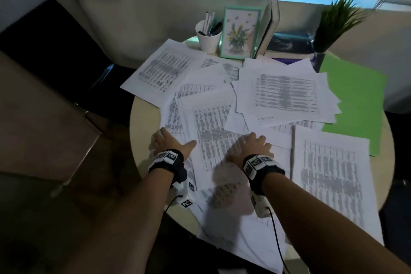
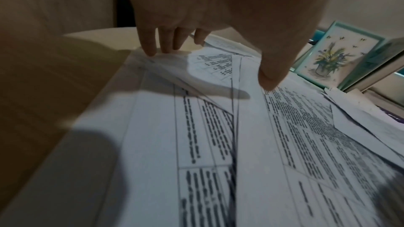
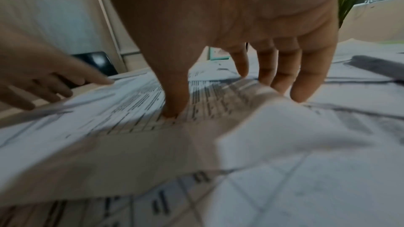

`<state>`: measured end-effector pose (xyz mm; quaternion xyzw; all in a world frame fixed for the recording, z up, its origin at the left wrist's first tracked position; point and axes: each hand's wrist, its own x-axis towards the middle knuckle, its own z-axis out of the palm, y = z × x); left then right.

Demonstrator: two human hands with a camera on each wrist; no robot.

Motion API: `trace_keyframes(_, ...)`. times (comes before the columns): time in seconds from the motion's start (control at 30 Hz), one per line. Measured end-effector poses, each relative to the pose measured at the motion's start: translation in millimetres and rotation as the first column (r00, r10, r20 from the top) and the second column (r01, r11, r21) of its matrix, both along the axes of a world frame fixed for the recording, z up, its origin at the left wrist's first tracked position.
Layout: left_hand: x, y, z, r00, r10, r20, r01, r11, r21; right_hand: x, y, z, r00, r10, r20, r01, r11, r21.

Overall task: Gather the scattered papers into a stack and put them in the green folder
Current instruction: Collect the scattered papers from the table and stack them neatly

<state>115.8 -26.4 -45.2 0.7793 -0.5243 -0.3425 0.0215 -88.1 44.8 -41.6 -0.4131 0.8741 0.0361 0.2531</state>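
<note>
Several printed white papers (image 1: 278, 93) lie scattered and overlapping across a round beige table (image 1: 142, 118). A green folder (image 1: 355, 100) lies at the right, partly under the sheets. My left hand (image 1: 171, 142) rests spread on the left edge of a near sheet (image 1: 213, 131); in the left wrist view its fingertips (image 2: 150, 51) and thumb touch the paper (image 2: 218, 127). My right hand (image 1: 253, 144) presses flat on the same sheet's right side, its fingertips (image 3: 304, 92) down on the paper (image 3: 284, 144). Neither hand grips anything.
At the back stand a white pen cup (image 1: 208, 35), a framed flower picture (image 1: 241, 31), upright books (image 1: 270, 26) and a potted plant (image 1: 338, 22). A dark chair (image 1: 51, 51) sits left of the table. Paper overhangs the table's near edge.
</note>
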Motion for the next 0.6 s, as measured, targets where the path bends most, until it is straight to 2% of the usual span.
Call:
trace_keyframes(0.07, 3.8, -4.4, 2.7, 0.999, -0.052, 0.008, 0.052, 0.999, 0.004, 9.5, -3.5, -5.5, 1.0, -0.025, -0.011, 0.025, 0.999, -0.028)
trace_keyframes(0.13, 3.2, -12.2, 10.7, 0.997, -0.076, -0.007, 0.075, 0.995, -0.06, 13.5, -10.7, -7.1, 0.998, -0.062, 0.032, 0.064, 0.996, -0.058)
trace_keyframes(0.23, 5.2, -29.0, 14.0, 1.0, -0.015, -0.026, 0.012, 0.99, -0.141, 12.3, -16.2, -5.8, 0.98, -0.16, 0.119, 0.164, 0.986, -0.028)
trace_keyframes(0.33, 10.8, -46.1, 11.2, 0.997, 0.069, -0.027, -0.071, 0.993, -0.093, 11.2, -13.2, -9.4, 0.953, -0.228, 0.2, 0.242, 0.969, -0.051)
trace_keyframes(0.5, 10.7, -58.3, 10.0, 1.0, -0.026, -0.012, 0.025, 0.996, -0.081, 12.9, -2.1, -12.0, 0.93, -0.292, 0.224, 0.323, 0.939, -0.118)
trace_keyframes(0.6, 16.4, -70.3, 6.3, 0.999, -0.012, 0.038, 0.016, 0.993, -0.121, 14.0, -3.0, -9.6, 0.93, -0.307, 0.201, 0.333, 0.936, -0.116)
